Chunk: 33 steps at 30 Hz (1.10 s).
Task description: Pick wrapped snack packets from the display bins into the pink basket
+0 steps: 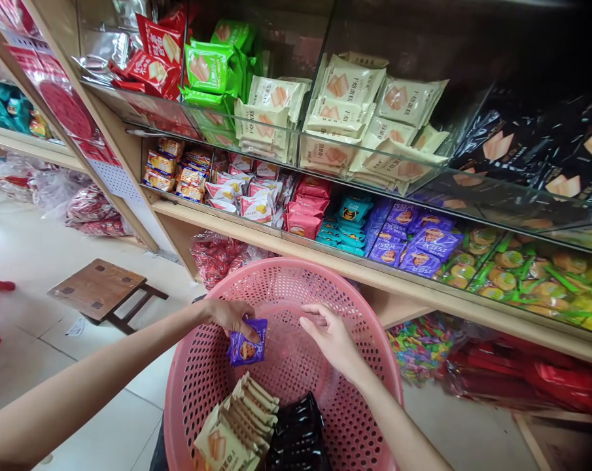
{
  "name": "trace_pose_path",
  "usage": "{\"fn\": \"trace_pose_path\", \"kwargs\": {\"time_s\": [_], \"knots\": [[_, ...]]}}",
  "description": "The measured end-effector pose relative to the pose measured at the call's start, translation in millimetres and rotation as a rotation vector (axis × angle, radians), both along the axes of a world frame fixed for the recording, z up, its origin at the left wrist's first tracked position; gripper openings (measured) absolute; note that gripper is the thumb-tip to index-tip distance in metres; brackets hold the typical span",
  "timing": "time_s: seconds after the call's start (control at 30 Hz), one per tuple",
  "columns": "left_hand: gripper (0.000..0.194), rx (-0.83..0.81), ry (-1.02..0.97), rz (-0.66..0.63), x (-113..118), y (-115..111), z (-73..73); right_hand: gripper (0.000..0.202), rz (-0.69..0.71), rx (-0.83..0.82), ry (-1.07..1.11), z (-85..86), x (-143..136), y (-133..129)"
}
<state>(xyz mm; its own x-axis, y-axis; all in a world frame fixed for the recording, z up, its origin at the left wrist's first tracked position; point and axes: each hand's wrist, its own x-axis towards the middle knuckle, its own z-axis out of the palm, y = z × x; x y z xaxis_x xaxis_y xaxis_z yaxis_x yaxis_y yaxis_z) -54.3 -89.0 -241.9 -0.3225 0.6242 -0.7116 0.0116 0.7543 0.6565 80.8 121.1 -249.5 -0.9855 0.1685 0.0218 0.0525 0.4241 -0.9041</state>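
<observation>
Purple, roughly square snack packet in glossy plastic (246,352) is the one to watch in the head view, and it's up over the left part of the big round pink plastic basket with holes in its sides (293,350). The person's left hand (234,320) has it by the top edge, thumb across the printed front, other fingers mostly out of sight behind. So that grip's closed on it; can't tell if a second packet hides at the back. It's so near square that no long axis really stands out, but it hangs down from the fingers toward the basket's near side, tilted a touch.

The right hand (328,330) is over the basket's right part, fingers loosely curled and spread, nothing in them, well apart from the packet. Seen from it, the packet lies across the basket toward the left rim, so the left hand is obviously the close one.

What matters most imo: the lean row of cream-coloured plastic packets (246,418) sits in the basket's near half, just on the wearer's side of the purple one, with shiny black plastic packets (298,432) packed beside it on the right. How high the purple packet is above the basket floor, hard to say.
</observation>
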Motion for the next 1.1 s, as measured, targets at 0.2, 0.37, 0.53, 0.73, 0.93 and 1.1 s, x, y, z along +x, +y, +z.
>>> {"fn": "trace_pose_path", "kwargs": {"time_s": [0.2, 0.37, 0.53, 0.73, 0.93, 1.1], "knots": [[0.037, -0.035, 0.036, -0.107, 1.4, 2.2, -7.6, 0.022, 0.005, -0.009, -0.007, -0.4, 1.7, -1.0], [0.035, -0.009, 0.092, -0.138, -0.4, 0.4, -18.5, 0.022, -0.018, -0.039, -0.011, -0.2, 2.5, -2.1], [0.035, -0.01, 0.05, -0.133, 0.7, -1.2, -23.5, 0.023, -0.012, -0.04, -0.017, -1.7, 3.8, -2.3], [0.032, -0.022, -0.085, -0.168, 1.3, -2.8, -24.3, 0.022, -0.006, -0.038, -0.003, -2.9, 5.1, -2.9], [0.023, -0.035, 0.082, -0.2, 4.5, -2.1, -26.3, 0.022, -0.004, -0.053, -0.019, -4.6, 5.9, -2.5], [0.023, -0.002, 0.099, -0.15, 4.4, -1.3, -26.7, 0.023, 0.005, -0.061, -0.027, -7.3, 5.4, -2.9]]}}
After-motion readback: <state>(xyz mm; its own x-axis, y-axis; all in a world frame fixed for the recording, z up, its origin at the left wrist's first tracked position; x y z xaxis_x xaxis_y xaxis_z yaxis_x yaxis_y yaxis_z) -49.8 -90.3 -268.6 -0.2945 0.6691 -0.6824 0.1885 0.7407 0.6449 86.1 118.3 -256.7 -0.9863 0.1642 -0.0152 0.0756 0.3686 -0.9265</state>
